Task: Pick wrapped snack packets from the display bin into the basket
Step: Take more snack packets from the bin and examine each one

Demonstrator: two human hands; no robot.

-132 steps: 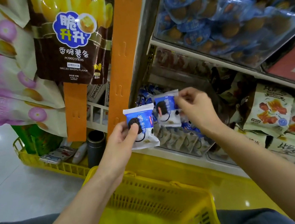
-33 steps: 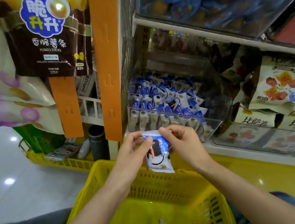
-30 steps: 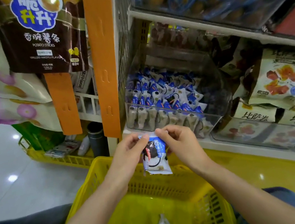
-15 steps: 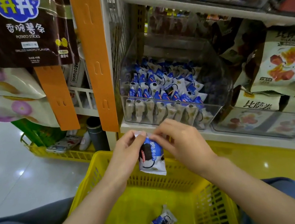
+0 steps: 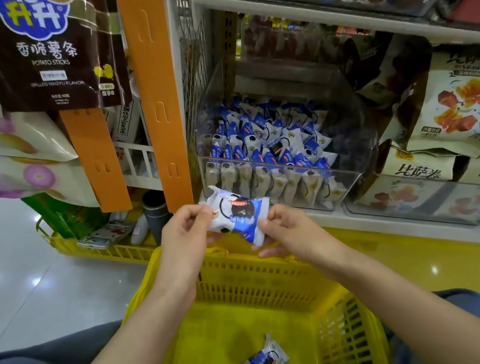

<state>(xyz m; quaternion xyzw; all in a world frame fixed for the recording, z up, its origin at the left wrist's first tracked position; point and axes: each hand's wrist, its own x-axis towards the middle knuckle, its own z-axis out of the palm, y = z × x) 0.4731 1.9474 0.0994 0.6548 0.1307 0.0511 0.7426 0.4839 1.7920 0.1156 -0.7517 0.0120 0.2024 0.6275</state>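
Crinkly foil packet (image 5: 238, 216), likely light and slippery: left hand (image 5: 183, 238) and right hand (image 5: 288, 231) pinch its ends above basket (image 5: 274, 274).

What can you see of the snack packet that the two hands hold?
The snack packet is a glossy white and blue film pack printed with a dark round biscuit. It hangs tilted above the far rim of the yellow basket. The left hand pinches its left end, the right hand its lower right end.

Glossy film-wrapped packet (image 5: 238, 213) above a slotted yellow plastic basket (image 5: 263, 281), centre frame; clear plastic bin (image 5: 349, 174) behind; shiny floor (image 5: 34, 285) at left.
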